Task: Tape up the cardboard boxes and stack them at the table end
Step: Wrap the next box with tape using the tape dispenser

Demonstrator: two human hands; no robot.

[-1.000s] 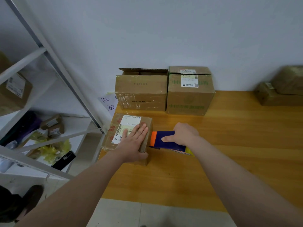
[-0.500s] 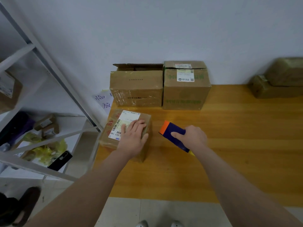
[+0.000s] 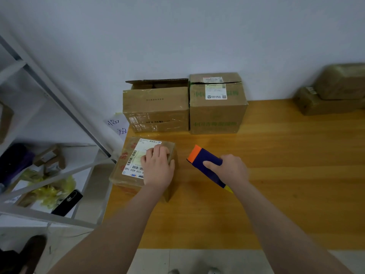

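A small flat cardboard box [image 3: 126, 171] with a white shipping label lies at the left end of the wooden table [image 3: 286, 175]. My left hand [image 3: 158, 169] rests on its top with fingers curled at the far right edge. To the right, my right hand [image 3: 229, 171] grips a blue tape dispenser [image 3: 207, 165] with an orange tip, held a short way off the box's right side. Behind stand two bigger boxes against the wall: an open-flapped one [image 3: 156, 109] and a closed one [image 3: 217, 107] with green print.
Two wrapped brown parcels [image 3: 331, 95] are stacked at the table's far right. A white metal shelf rack [image 3: 65, 107] stands left of the table, holding small boxes, yellow plastic and a black phone [image 3: 67, 202]. A handwritten paper [image 3: 118, 125] hangs by the table's left corner.
My right hand has pulled the tape dispenser away from the small box's right side, moving right. My left hand's fingers curled in on the box top. The camera tilted down slightly.
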